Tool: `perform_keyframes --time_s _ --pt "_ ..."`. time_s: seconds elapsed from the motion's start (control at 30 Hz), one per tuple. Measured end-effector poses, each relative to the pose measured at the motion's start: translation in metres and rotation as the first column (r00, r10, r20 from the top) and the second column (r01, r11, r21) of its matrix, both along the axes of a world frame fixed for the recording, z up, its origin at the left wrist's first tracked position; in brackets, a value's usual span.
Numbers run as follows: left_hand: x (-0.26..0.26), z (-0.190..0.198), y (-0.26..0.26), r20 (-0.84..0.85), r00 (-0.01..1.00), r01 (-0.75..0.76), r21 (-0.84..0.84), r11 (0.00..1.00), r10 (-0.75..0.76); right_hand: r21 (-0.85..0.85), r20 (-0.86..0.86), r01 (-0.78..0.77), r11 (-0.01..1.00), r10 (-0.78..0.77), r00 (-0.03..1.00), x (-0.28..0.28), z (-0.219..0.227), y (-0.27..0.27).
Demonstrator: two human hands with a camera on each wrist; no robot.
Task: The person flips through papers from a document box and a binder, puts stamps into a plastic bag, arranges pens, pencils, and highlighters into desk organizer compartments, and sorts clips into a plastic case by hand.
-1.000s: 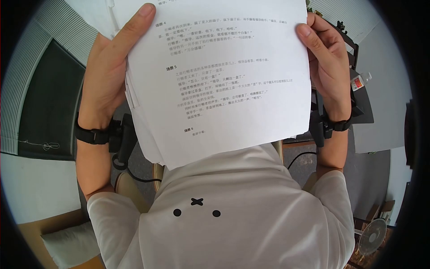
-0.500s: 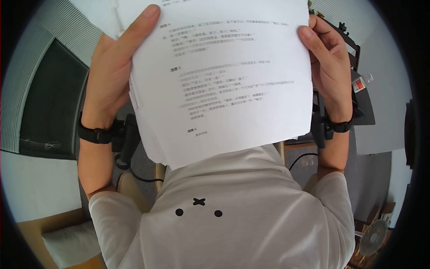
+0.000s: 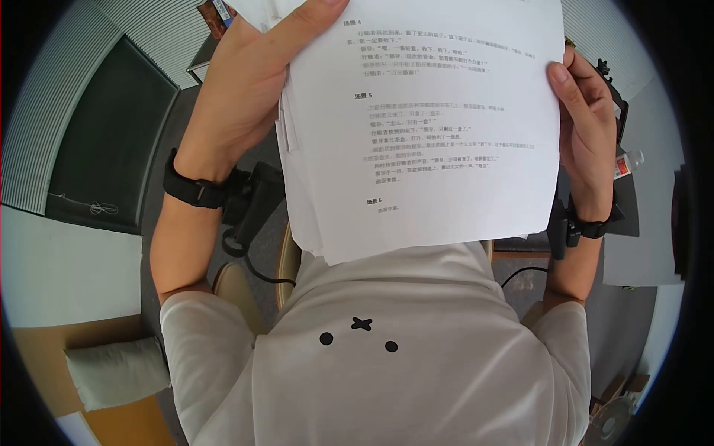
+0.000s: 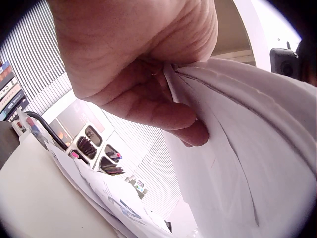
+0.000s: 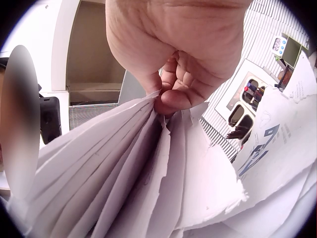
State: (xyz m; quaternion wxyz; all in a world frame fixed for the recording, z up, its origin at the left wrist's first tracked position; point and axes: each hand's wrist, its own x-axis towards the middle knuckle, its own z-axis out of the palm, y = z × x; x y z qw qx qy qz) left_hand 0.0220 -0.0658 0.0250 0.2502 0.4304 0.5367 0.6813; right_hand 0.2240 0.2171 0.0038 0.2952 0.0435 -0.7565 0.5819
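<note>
A thick sheaf of printed papers (image 3: 461, 201) is held up in front of the person's chest. Printed lines cover the page facing the head camera. My left hand (image 3: 249, 97) grips the sheaf's left edge, its thumb across the front. In the left wrist view its curled fingers (image 4: 193, 133) lie against the back of the sheets (image 4: 233, 163). On the opposite side, my right hand (image 3: 587, 123) pinches the right edge between thumb and bent fingers. The right wrist view shows the sheets (image 5: 89, 173) fanned apart below that pinch, several with ragged edges.
A pen holder (image 4: 81, 139) and more loose papers (image 4: 94, 193) are beyond the left hand. A labelled bottle (image 3: 631, 162) stands at the right. A cushion (image 3: 119, 372) and a fan (image 3: 613, 420) are low at the sides. Cables run from both wrist cameras.
In the head view the papers and both hands have shifted right, with the sheaf slightly higher. The surroundings have shifted too. Both hands keep their hold.
</note>
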Motion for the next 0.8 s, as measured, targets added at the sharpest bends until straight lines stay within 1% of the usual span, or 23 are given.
perform_keyframes --time_s 0.07,0.3,0.37,0.6,0.7,0.77,0.8 --pt "-0.0038 -0.0040 -0.0018 -0.012 0.997 0.075 0.054 0.996 -0.075 0.006 0.023 -0.006 1.000 0.006 1.000 0.0014 0.0015 0.0006" --pt "-0.0019 -0.0033 -0.0012 -0.027 0.995 0.093 0.061 0.994 -0.092 0.011 0.016 -0.011 1.000 0.011 1.000 0.0009 0.0003 0.0006" --pt "0.0023 0.0001 0.0008 -0.005 1.000 -0.001 -0.004 1.000 0.001 0.012 0.017 -0.004 1.000 0.004 1.000 0.0005 -0.0001 0.0005" --pt "0.0019 -0.0003 0.0009 -0.001 1.000 -0.013 -0.009 1.000 0.013 0.014 0.017 0.001 1.000 -0.001 1.000 0.0011 -0.0002 0.0005" --pt "0.0006 -0.0011 -0.0001 0.000 1.000 0.004 -0.007 1.000 -0.004 0.016 0.022 0.000 1.000 0.000 1.000 0.0016 -0.0004 0.0014" --pt "-0.0041 -0.0055 -0.0028 -0.036 0.996 0.082 0.045 0.996 -0.081 0.031 0.011 -0.005 1.000 0.005 1.000 0.0015 -0.0018 0.0041" --pt "-0.0039 -0.0053 -0.0029 -0.036 0.996 0.083 0.046 0.996 -0.081 0.031 0.011 -0.005 1.000 0.005 1.000 0.0013 -0.0017 0.0032"
